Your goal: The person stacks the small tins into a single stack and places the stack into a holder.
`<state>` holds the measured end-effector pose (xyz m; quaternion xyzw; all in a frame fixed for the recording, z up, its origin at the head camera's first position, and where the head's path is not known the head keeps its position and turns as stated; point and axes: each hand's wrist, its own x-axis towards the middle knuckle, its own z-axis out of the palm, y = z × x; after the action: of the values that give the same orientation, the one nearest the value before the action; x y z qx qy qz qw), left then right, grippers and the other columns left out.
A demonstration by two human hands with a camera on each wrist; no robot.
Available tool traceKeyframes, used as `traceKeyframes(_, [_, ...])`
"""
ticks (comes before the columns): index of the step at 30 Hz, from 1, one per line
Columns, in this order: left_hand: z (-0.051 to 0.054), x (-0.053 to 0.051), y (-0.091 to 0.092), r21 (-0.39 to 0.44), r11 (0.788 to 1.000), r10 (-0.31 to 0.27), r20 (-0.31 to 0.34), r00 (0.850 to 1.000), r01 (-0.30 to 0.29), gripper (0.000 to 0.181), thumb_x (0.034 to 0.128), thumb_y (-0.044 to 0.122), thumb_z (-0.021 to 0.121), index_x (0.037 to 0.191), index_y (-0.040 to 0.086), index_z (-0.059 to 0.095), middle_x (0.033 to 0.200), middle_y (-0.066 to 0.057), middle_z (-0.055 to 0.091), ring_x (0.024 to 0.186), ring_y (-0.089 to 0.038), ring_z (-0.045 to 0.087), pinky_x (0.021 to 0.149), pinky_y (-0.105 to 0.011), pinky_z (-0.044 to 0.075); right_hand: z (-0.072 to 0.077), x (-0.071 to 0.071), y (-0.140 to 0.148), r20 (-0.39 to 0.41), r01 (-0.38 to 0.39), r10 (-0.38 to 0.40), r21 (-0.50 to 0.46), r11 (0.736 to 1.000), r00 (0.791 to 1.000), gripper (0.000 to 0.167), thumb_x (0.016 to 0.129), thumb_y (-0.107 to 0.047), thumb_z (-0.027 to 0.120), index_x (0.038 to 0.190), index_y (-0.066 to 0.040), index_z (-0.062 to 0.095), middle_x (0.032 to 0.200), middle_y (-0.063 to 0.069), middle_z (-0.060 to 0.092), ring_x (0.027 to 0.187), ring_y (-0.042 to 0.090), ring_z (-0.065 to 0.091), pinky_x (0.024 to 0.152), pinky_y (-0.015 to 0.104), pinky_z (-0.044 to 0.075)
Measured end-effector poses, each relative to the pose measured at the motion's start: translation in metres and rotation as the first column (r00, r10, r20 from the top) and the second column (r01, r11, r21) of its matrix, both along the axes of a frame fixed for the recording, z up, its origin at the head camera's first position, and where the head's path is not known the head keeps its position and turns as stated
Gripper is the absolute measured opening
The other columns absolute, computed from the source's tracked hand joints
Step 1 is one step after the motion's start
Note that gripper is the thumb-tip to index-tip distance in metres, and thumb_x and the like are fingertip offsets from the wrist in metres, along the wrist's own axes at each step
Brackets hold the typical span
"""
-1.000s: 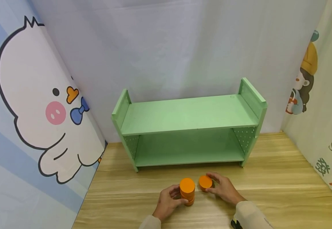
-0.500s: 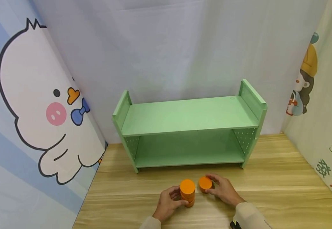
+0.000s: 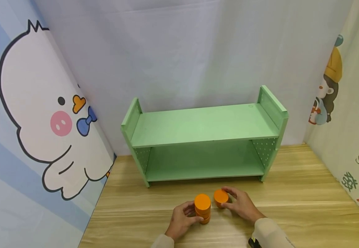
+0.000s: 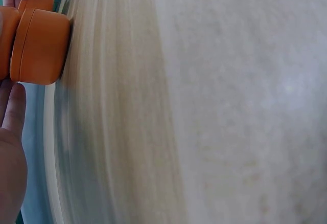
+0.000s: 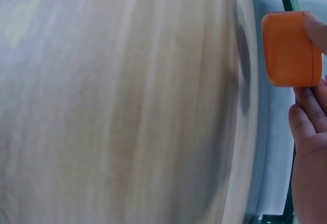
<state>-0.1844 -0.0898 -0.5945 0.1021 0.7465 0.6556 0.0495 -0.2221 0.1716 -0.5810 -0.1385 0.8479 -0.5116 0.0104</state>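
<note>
Near the front of the table, the left hand (image 3: 180, 220) grips a stack of round orange containers (image 3: 202, 202), thumb at the front and fingers on the left side. Just to the right, the right hand (image 3: 242, 207) pinches a single orange container (image 3: 221, 197) between thumb and fingers. In the right wrist view that container (image 5: 287, 50) is raised a little above the table, its shadow below, with the right hand (image 5: 311, 157) around its lid side. The left wrist view shows the stack's bottom container (image 4: 43, 47) beside the left hand (image 4: 13, 147), partly cut off by the frame.
A green two-level shelf (image 3: 204, 125) stands behind the hands on the wooden table (image 3: 129, 213). Printed cloths hang at the left (image 3: 33, 103) and right, and a plain pale cloth (image 3: 179, 55) at the back. A small dark object (image 3: 254, 242) lies by the right sleeve.
The right hand and its container have shifted very slightly up and left in the head view. The left hand and the stack look unchanged.
</note>
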Motion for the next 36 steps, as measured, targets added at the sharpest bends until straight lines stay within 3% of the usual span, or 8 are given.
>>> traceKeyframes(15, [0.0,0.0,0.0,0.006,1.0,-0.004,0.005,1.0,0.004,0.051,0.0745,0.004,0.087,0.121,-0.004,0.067,0.121,-0.02,0.068,0.11,-0.032,0.067,0.09,-0.03,0.058,0.004,0.002,-0.001,-0.058,-0.035,0.034,-0.015,0.999,0.998,0.056,0.08,-0.003,0.083,0.129,0.008,0.059,0.129,0.023,0.062,0.124,0.041,0.055,0.106,0.049,0.043])
traceKeyframes(36, [0.002,0.002,0.0,0.034,0.999,-0.007,0.004,1.0,0.007,0.051,0.075,0.001,0.086,0.122,-0.005,0.066,0.122,-0.02,0.067,0.111,-0.031,0.066,0.091,-0.033,0.058,0.023,0.002,-0.006,-0.142,-0.054,0.05,-0.024,0.998,0.989,0.053,0.079,-0.001,0.084,0.126,0.006,0.061,0.127,0.02,0.064,0.121,0.04,0.058,0.105,0.049,0.044])
